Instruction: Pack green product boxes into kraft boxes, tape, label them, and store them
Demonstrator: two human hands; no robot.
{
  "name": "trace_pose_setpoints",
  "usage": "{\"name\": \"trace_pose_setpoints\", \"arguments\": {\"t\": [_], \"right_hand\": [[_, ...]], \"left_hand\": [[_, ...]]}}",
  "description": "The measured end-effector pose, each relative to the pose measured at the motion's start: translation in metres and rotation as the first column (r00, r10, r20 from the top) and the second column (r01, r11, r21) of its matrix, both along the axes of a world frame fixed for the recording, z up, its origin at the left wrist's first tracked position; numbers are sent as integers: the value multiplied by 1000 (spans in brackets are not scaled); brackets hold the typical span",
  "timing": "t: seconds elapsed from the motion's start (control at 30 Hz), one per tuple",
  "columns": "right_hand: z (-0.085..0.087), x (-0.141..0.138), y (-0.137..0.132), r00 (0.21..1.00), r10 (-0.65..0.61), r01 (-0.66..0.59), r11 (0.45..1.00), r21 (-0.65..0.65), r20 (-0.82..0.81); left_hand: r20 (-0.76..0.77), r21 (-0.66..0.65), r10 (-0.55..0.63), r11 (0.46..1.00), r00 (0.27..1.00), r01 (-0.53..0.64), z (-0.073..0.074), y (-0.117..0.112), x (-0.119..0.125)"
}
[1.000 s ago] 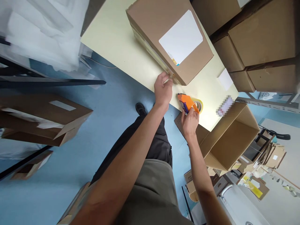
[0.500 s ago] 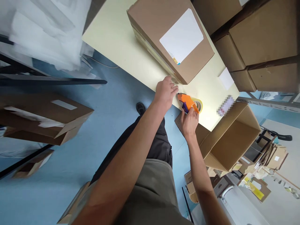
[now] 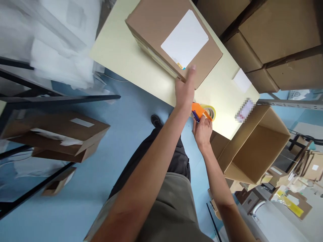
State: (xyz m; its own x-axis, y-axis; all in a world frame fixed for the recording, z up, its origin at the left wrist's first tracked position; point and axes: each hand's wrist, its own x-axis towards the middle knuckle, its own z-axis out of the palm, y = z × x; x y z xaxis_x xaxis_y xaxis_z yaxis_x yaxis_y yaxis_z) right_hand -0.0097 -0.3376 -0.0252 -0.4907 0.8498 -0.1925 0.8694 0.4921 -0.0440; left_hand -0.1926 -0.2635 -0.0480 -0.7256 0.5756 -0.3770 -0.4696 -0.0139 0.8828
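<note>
A closed cardboard box [image 3: 153, 20] with a white label [image 3: 185, 38] on its top lies on the pale yellow table [image 3: 113, 43]. Clear tape runs along its near side. My left hand [image 3: 185, 92] grips the box's near corner, thumb on the top face and the other fingers mostly hidden against the side. Just right of it, my right hand [image 3: 203, 131] is closed around an orange tape dispenser [image 3: 199, 110] with a purple part and a roll of tape [image 3: 210, 111]. The dispenser is at the table's front edge, close to the box corner.
An open empty carton [image 3: 257, 151] stands beyond the table's right end. Stacked boxes [image 3: 280, 33] fill a shelf behind the table. At left are a black-framed rack [image 3: 101, 97], another carton [image 3: 88, 134] and white wrapping material [image 3: 63, 50]. A white card [image 3: 242, 80] lies on the table.
My left hand has gone from beside the box's lower edge to a grip on its corner, thumb now on top. My right hand still holds the dispenser. The view has shifted slightly.
</note>
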Motion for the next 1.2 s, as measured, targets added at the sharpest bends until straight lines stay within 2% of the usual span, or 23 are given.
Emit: {"name": "trace_pose_setpoints", "arguments": {"t": [0.07, 0.13, 0.3, 0.4, 0.5, 0.57, 0.63, 0.77, 0.87, 0.93, 1.1, 1.2], "right_hand": [[2, -4, -3, 1000, 8, -8, 1000, -20, -7], [2, -11, -8, 1000, 1, -1, 999, -40, -4], [5, -38, -20, 999, 18, -22, 992, -126, -27], [11, -49, -21, 997, 53, -62, 983, -174, -51], [19, -50, -15, 994, 90, -100, 970, -221, -55], [24, -41, -9, 993, 104, -116, 961, -249, -60], [29, -20, -3, 994, 96, -108, 956, -273, -57], [37, 50, 11, 997, 70, -74, 961, -268, -25], [36, 93, 38, 999, 38, -40, 977, -208, -10], [30, 101, 69, 999, 47, -48, 985, -166, -8], [9, 66, 159, 990, 113, -122, 986, -114, -81], [5, 45, 194, 976, 177, -192, 974, -122, -128]], "left_hand": [[50, -57, -36, 998, 998, 39, 6, 0, 0], [73, -95, -88, 991, 994, 94, 12, -6, -12], [29, -133, -337, 932, 941, 337, 26, -30, -69], [56, -105, -430, 895, 901, 434, 28, -38, -93], [83, -90, -448, 886, 890, 455, 25, -44, -99], [111, -129, -434, 885, 894, 446, 24, -48, -98], [143, -187, -413, 881, 899, 434, 25, -51, -96], [181, -278, -385, 863, 905, 422, 34, -55, -96], [192, -314, -390, 845, 901, 433, 41, -55, -95], [189, -326, -392, 840, 900, 434, 44, -54, -93], [184, -374, -382, 825, 905, 424, 53, -51, -90], [189, -395, -406, 802, 894, 448, 58, -50, -91]]}}
